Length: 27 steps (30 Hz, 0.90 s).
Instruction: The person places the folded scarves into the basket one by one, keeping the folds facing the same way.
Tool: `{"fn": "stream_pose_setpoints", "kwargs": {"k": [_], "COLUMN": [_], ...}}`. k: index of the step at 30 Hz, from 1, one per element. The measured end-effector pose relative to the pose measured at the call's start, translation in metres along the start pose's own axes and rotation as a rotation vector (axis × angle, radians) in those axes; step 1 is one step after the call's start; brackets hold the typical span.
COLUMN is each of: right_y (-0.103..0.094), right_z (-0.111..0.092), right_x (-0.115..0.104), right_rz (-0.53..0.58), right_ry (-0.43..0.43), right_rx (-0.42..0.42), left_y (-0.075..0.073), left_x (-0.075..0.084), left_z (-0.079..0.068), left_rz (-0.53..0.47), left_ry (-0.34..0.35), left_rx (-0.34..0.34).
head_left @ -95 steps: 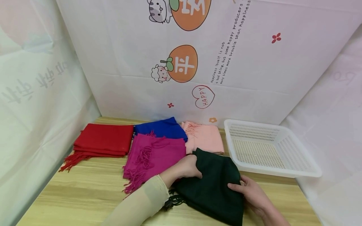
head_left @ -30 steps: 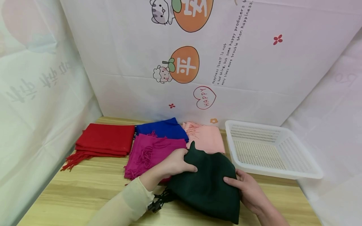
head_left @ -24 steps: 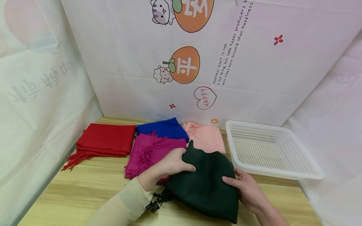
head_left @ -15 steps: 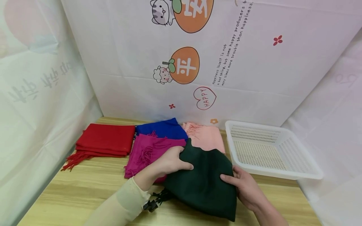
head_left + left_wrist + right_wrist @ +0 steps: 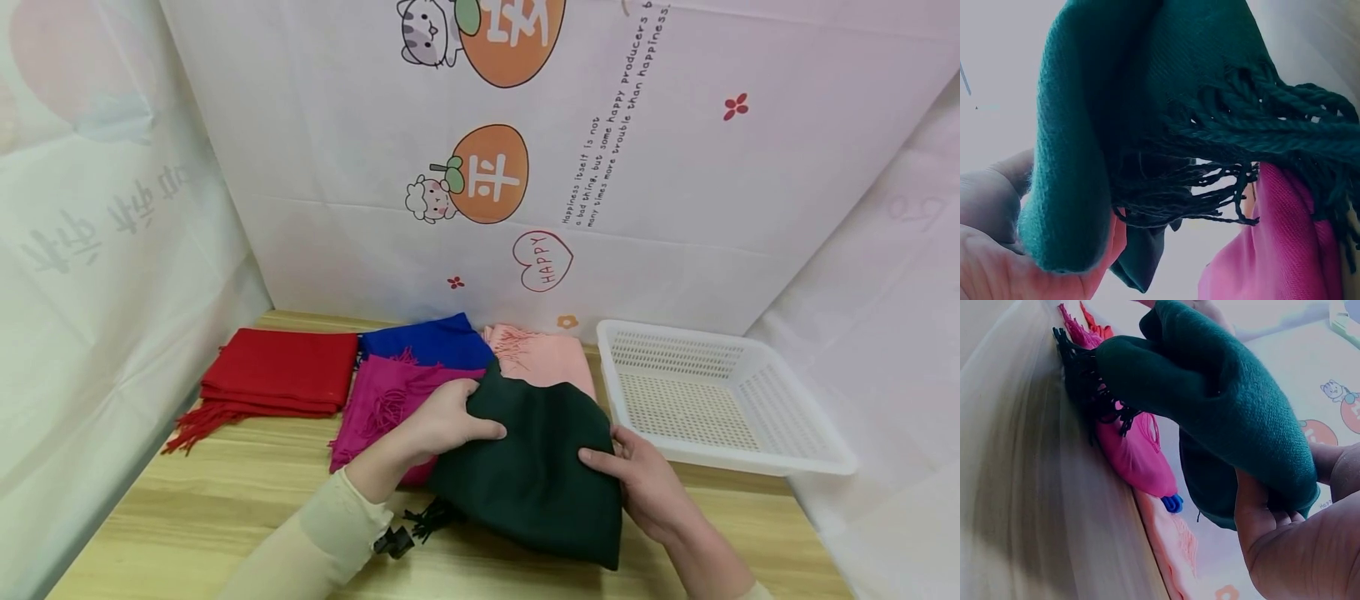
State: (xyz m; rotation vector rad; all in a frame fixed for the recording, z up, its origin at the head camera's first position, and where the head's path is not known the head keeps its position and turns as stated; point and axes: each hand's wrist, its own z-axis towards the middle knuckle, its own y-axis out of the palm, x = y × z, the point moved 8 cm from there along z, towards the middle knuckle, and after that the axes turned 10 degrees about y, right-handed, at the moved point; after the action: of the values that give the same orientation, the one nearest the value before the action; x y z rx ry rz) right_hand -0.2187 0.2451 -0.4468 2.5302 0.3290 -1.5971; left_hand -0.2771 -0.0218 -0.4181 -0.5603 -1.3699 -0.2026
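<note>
A folded dark green scarf [image 5: 536, 467] with tassels is held between both hands, raised off the table in the right wrist view. My left hand [image 5: 442, 421] grips its left edge, thumb on top and the other fingers hidden beneath. On the opposite edge my right hand [image 5: 645, 483] pinches the cloth, thumb over the top and fingers under it. Dark fringe [image 5: 1229, 125] hangs from the scarf in the left wrist view. Just behind and left of it lies a folded magenta scarf [image 5: 390, 400], partly covered by my left hand and the green cloth.
A red scarf [image 5: 281, 371] lies folded at the left, with a blue scarf [image 5: 427, 343] and a pale pink scarf [image 5: 551, 358] along the back. A white plastic basket [image 5: 727, 458] stands at the right rear. Printed white cloth [image 5: 337, 167] walls the table [image 5: 187, 517] in.
Both hands have moved the green scarf up the head view, away from the body, and slightly left. The other scarves and the basket have stayed put.
</note>
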Motion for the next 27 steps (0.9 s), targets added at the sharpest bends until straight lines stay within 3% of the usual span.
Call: {"fn": "stream_pose_setpoints", "kwargs": {"k": [27], "right_y": [-0.035], "right_z": [0.01], "right_x": [-0.027], "right_rz": [-0.018], "right_ry": [-0.065], "right_rx": [0.065], "left_y": [0.008], "left_x": [-0.002], "left_z": [0.032], "left_rz": [-0.076], "left_ry": [-0.006], "left_rx": [0.079]}}
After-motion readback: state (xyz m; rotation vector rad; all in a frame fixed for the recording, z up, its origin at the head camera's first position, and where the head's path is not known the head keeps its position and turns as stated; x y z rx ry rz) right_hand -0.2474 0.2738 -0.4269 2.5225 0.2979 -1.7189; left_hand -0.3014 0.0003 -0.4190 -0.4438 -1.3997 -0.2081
